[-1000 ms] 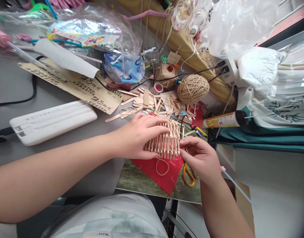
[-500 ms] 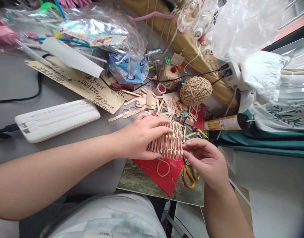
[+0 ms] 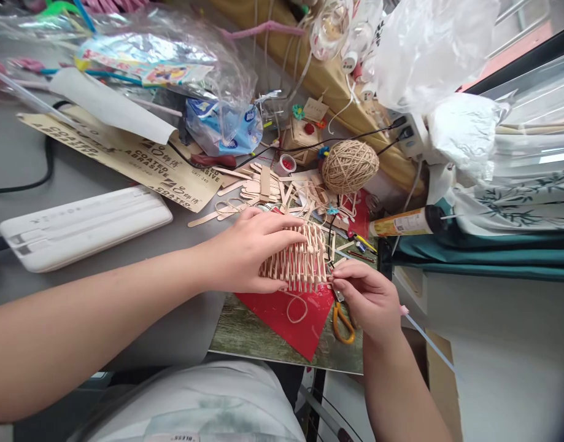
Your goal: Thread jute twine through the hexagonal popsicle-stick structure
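My left hand is wrapped over a small lattice piece of wooden sticks and twine, gripping it from the left side. At its right edge my right hand pinches a thin strand of twine between thumb and forefinger. A loose loop of twine lies below the piece on a red sheet. Orange-handled scissors rest just beneath the right fingertips, blades partly hidden. My left palm covers part of the lattice.
Behind the hands are a pile of craft sticks, a twine ball and a small wooden box. Sandpaper sheets and a white power bank lie left. A cup on its side is at right.
The view has shifted, so most things appear farther left. My right fingers remain at the lattice's right edge, and my left hand keeps its grip.
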`<state>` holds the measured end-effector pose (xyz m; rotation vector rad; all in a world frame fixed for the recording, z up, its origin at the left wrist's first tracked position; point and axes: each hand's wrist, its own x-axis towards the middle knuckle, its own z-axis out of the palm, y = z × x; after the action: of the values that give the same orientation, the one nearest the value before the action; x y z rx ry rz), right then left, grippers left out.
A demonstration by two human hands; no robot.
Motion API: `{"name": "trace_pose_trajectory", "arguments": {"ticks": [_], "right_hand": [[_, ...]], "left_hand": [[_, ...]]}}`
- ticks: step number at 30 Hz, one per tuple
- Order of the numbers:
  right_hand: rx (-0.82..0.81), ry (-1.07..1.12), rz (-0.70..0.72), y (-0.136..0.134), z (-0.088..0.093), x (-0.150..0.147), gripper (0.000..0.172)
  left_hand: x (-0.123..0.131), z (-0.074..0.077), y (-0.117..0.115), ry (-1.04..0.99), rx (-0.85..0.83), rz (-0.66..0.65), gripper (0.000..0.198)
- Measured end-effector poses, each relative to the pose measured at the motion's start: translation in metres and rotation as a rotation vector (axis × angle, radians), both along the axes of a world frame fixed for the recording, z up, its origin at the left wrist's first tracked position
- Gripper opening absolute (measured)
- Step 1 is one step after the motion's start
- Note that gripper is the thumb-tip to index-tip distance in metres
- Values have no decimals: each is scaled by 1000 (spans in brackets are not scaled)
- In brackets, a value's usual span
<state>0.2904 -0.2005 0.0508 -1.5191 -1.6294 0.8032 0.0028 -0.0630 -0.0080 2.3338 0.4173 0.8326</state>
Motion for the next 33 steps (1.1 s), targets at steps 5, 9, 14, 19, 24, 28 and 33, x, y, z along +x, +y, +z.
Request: {"name": "trace_pose_trajectory", "arguments": {"ticks": [5, 9, 14, 19, 24, 28, 33], "right_hand": [[17, -94, 77, 7, 11, -4, 19], [-10, -95, 100, 11, 15, -9, 21], [-53, -27, -27, 10, 10, -14, 21], [-76, -35, -63, 7, 8, -13, 20], [-111, -127, 5, 10, 12, -12, 9], [-73, -119, 33, 18, 16, -13, 9], [-98, -7, 10, 24, 13, -15, 12]], "left_hand": [[1, -2, 1, -2, 8, -4, 66], [0, -2, 0, 0, 12, -12, 68], [0, -1, 1, -13, 0, -17, 68], [0, -1, 0, -6, 0, -16, 70], [0, -2, -1, -2, -5, -8, 70], [0, -3, -1, -10, -1, -2, 70], [0, -3, -1, -15, 12, 9, 66]]}}
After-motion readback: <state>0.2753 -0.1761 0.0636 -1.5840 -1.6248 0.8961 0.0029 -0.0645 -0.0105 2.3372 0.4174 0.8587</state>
